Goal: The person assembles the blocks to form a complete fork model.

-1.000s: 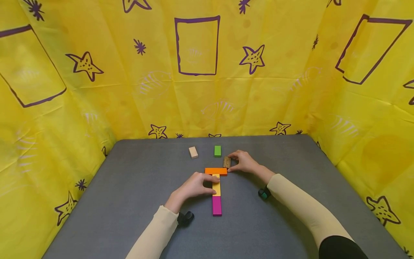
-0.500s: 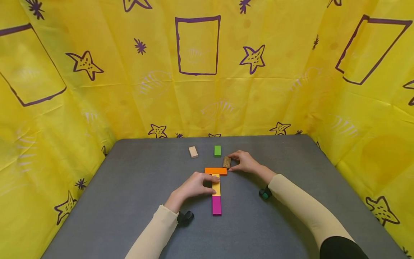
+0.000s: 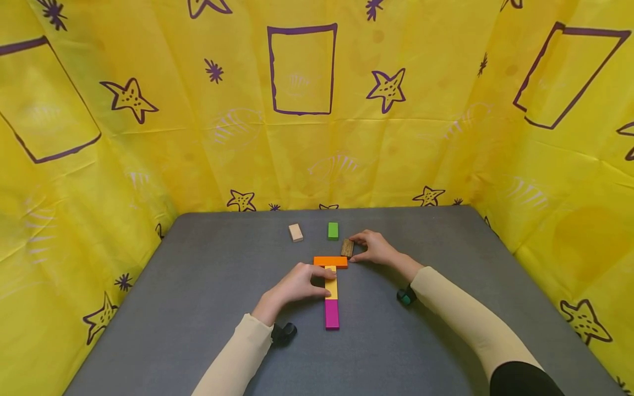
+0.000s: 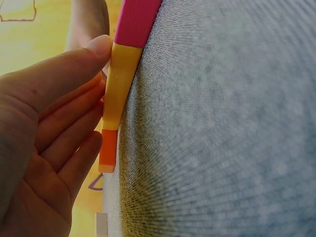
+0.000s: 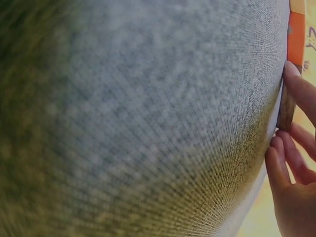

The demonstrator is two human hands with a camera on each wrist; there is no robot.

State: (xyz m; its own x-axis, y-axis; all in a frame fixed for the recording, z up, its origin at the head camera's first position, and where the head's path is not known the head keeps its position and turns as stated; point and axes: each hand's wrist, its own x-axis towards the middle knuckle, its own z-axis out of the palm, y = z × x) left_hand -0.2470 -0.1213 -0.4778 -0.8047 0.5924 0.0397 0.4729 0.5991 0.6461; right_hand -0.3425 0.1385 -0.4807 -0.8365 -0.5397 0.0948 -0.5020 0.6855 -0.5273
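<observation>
With its thumb and fingertips, my left hand [image 3: 297, 282] rests on top of a yellow block [image 3: 332, 285] lying flat. A magenta block [image 3: 332, 315] lies end to end with it on the near side. Across its far end lies an orange block [image 3: 327, 260], making a T shape. My right hand [image 3: 375, 248] pinches a dark brown wooden block [image 3: 348, 247] lengthwise, thumb at the near end and fingers at the far end. That block stands slightly tilted against the orange block's right end, and in the right wrist view the wooden block [image 5: 287, 106] borders the orange one.
Toward the back of the grey table [image 3: 238, 253] lie a pale wooden block [image 3: 295, 232] and a green block [image 3: 333, 231]. Yellow patterned cloth [image 3: 307, 154] walls in the back and both sides. Black wrist straps are on both wrists.
</observation>
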